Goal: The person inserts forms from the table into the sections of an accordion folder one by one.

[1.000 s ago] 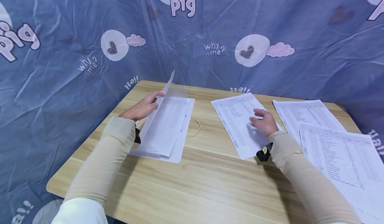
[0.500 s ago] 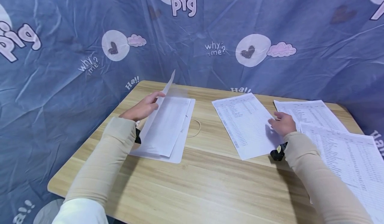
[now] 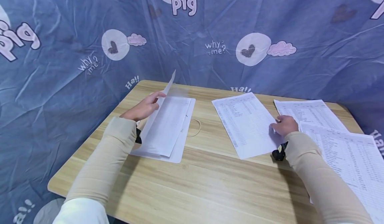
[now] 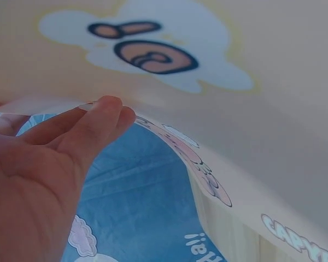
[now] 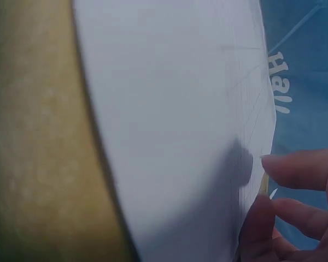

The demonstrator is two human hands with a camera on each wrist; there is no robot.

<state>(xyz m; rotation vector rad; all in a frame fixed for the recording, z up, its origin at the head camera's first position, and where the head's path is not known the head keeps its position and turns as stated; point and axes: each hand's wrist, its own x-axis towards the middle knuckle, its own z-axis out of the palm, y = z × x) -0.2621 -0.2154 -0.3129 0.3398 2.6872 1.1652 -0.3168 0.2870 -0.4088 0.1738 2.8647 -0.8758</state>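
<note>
My L hand (image 3: 144,108) pinches the folder cover (image 4: 224,120); R hand's (image 3: 285,125) fingers narrow at middle sheet's (image 3: 246,127) R edge on tabletop (image 3: 210,184), grip unclear. Sheet prob. light, floppy, creases easily; pinch edge, thumb under.

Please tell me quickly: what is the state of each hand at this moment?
Left hand: closed, holding the raised folder cover.
Right hand: at the right edge of the middle printed sheet; whether it pinches cannot be told.

Wrist views are dim, the paper (image 5: 158,103) softly shadowed.
</note>
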